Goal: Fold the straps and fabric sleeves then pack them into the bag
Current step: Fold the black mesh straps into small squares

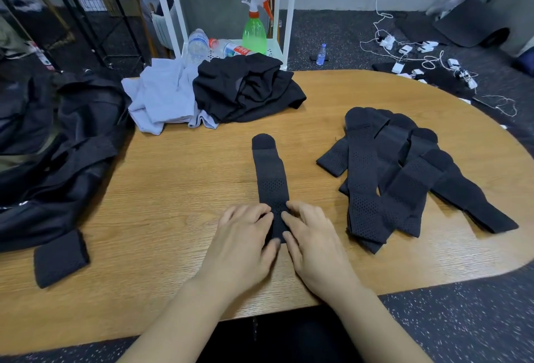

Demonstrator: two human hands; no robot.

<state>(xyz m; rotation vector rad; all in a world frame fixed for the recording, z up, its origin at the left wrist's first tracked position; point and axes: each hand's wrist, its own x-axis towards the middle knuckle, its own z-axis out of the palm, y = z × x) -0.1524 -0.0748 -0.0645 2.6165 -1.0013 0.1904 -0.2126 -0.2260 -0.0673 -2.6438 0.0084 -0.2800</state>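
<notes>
Both hands are pinching the near end of one black strap (pixel 270 180) lying flat mid-tabletop (pixel 173 177): left hand (pixel 245 235) and right hand (pixel 310 237) gripping its edges. Strap pile (pixel 396 177) sitting at 2 o'clock, bag (pixel 57 142) at 9 o'clock, fabric sleeves (pixel 213 93) at 12.

The bottle label (pixel 241 50) print is too blurred to read.

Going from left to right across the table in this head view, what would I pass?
Black bag → folded black piece → grey cloth → left hand → single strap → right hand → pile of straps.
</notes>
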